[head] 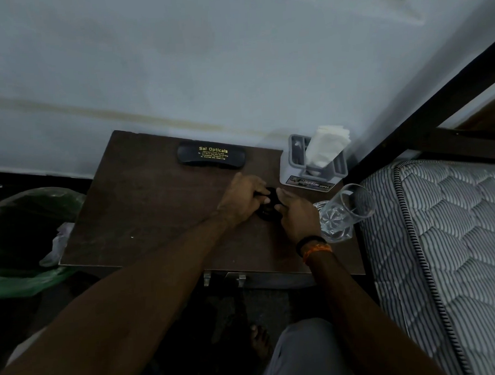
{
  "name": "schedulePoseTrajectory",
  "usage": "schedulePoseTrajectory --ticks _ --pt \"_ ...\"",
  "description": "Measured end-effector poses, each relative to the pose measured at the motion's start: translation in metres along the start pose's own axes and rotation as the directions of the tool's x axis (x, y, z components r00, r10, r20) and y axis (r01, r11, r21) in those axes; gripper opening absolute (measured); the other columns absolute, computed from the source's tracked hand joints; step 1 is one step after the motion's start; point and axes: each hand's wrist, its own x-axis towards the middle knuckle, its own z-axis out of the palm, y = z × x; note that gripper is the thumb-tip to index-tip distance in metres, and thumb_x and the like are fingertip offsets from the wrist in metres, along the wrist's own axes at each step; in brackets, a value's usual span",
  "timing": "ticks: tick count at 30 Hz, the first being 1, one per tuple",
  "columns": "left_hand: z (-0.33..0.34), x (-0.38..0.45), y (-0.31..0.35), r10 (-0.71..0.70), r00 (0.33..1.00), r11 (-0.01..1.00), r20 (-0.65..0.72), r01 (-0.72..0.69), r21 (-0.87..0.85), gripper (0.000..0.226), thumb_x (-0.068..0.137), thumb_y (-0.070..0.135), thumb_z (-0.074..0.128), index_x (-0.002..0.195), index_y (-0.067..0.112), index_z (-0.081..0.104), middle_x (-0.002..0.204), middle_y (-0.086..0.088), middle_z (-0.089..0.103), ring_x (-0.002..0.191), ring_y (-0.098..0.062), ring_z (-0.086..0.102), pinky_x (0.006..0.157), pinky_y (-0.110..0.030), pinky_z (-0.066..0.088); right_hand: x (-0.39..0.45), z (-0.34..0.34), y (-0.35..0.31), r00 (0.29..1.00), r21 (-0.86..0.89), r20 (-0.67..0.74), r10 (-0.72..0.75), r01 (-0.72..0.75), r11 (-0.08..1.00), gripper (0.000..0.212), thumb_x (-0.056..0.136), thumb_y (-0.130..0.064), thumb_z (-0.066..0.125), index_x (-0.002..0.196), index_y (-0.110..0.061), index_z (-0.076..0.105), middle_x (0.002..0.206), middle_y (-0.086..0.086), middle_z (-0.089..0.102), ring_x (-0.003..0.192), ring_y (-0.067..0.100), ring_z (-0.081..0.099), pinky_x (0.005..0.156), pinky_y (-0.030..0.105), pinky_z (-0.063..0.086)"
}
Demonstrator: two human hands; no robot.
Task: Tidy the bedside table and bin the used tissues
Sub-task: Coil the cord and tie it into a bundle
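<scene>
Head view: left hand (pixel 242 199), right hand (pixel 296 213) grip dark object (pixel 267 207) on table (pixel 144 210).

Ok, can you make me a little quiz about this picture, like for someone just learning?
1. True or false: the glasses case lies at the back of the bedside table.
2. What stands in the grey holder: A tissues, B pens, C spoons?
3. Which hand is nearer the drinking glass?

Key: 1 true. 2 A, the tissues. 3 The right hand; the left hand is farther, and both hold a small dark object.
</scene>
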Motion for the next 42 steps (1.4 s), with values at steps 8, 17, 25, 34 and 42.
schedulePoseTrajectory --ticks 8,17,25,34,42 --pt "-0.009 -0.012 -0.01 0.065 0.987 0.998 0.149 -0.068 0.018 0.054 0.082 0.037 0.073 0.13 0.016 0.061 0.14 0.001 0.055 0.127 -0.015 0.048 0.099 -0.019 0.022 -0.005 0.001 -0.002 0.995 0.035 0.091 0.026 -0.029 0.999 0.057 0.096 -0.025 0.056 0.148 -0.009 0.04 0.156 0.01 0.038 0.138 0.031 0.042 0.112 0.036 0.036" --pt "-0.011 -0.002 0.002 0.117 0.973 0.989 0.199 -0.133 0.069 0.058 0.08 0.026 0.074 0.134 0.013 0.056 0.14 -0.007 0.055 0.128 -0.024 0.052 0.108 -0.036 0.04 -0.006 0.002 -0.006 0.996 0.104 0.049 0.075 -0.079 0.991 0.056 0.094 -0.016 0.057 0.147 -0.007 0.041 0.151 0.013 0.044 0.137 0.031 0.043 0.111 0.035 0.033" --pt "-0.019 -0.001 0.002 0.139 0.977 0.99 0.16 -0.139 -0.012 0.056 0.075 0.029 0.08 0.125 0.01 0.063 0.134 -0.008 0.061 0.12 -0.021 0.057 0.1 -0.021 0.036 -0.005 0.001 -0.009 0.993 0.101 -0.058 0.106 -0.1 0.99 0.048 0.09 -0.021 0.062 0.137 -0.01 0.055 0.138 0.011 0.056 0.125 0.028 0.053 0.105 0.035 0.04" --pt "-0.021 -0.004 -0.007 0.045 0.982 0.999 0.183 -0.041 -0.031 0.054 0.076 0.011 0.077 0.128 0.01 0.061 0.134 -0.007 0.06 0.123 -0.02 0.055 0.098 -0.015 0.033 -0.009 0.003 -0.008 0.993 0.03 0.02 0.117 -0.117 0.993 0.049 0.089 -0.034 0.067 0.132 -0.013 0.057 0.127 0.011 0.06 0.114 0.029 0.058 0.092 0.034 0.045" --pt "-0.028 0.001 -0.004 0.024 0.982 0.997 0.188 -0.008 -0.083 0.057 0.075 0.011 0.078 0.129 0.01 0.06 0.133 -0.006 0.061 0.118 -0.018 0.058 0.09 -0.012 0.038 -0.006 -0.001 -0.008 0.994 -0.005 -0.059 0.093 -0.094 0.996 0.062 0.087 -0.04 0.067 0.14 -0.012 0.051 0.139 0.01 0.053 0.125 0.028 0.05 0.1 0.035 0.042"
